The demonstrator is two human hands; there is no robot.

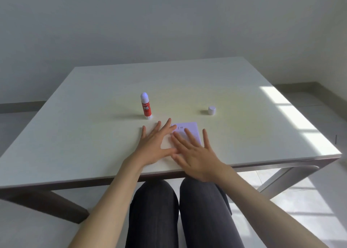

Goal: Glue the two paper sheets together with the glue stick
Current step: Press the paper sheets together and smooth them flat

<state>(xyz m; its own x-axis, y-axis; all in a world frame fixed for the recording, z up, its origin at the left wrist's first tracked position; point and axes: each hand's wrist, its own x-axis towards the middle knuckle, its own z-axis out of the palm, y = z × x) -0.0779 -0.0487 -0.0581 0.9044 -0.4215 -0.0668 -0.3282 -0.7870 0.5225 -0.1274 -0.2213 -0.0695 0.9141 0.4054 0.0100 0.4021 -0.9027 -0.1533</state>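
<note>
A small white paper sheet (189, 130) with faint print lies on the white table (93, 116) near its front edge. Both hands rest flat on it with fingers spread. My left hand (155, 144) covers its left part, my right hand (195, 153) its lower right part. I cannot tell whether one or two sheets lie under the hands. The glue stick (145, 106), red with a white uncapped tip, stands upright just behind my left hand. Its white cap (211, 110) stands apart at the right.
The table's front edge runs just under my wrists, with my knees (178, 200) below it. Bright sunlight falls on the table's right side. A grey wall stands behind the table.
</note>
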